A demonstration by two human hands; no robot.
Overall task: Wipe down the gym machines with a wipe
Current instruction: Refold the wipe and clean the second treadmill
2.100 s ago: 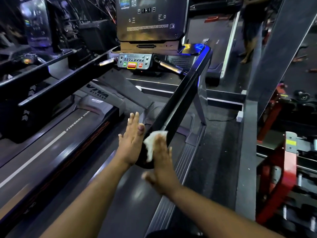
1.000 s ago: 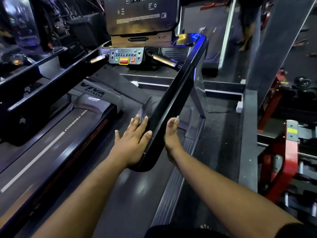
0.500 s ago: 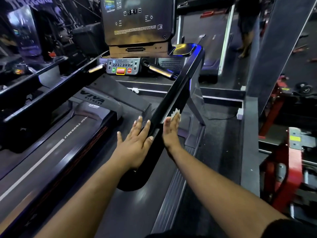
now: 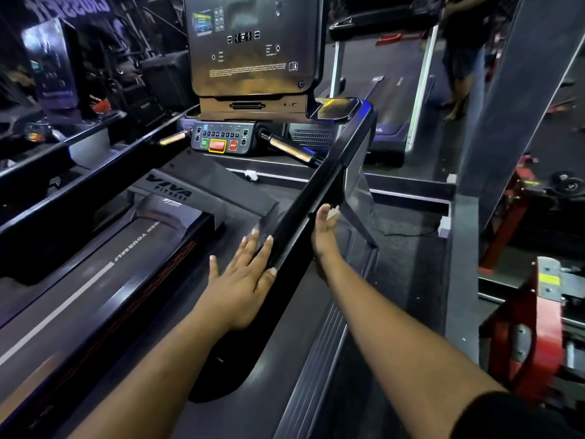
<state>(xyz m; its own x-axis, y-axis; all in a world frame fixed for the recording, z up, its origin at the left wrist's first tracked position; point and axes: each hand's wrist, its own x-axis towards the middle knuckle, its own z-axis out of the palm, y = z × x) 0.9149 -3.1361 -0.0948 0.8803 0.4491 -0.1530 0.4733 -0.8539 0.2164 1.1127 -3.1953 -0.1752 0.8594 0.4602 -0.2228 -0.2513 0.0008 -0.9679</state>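
At mid-frame, the flat, open left hand [image 4: 243, 280] steadies the handrail [image 4: 316, 198] while the straight-fingered right hand [image 4: 323, 236] presses the wipe [image 4: 333, 213] along its outer face.

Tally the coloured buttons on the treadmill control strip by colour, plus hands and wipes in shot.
Green button: 1
Red buttons: 2, the large yellow-framed one and the small one
Hands: 2, left hand flat on the inner side of the handrail, right hand on its outer side
Wipe: 1, at the right fingertips
Total: 6
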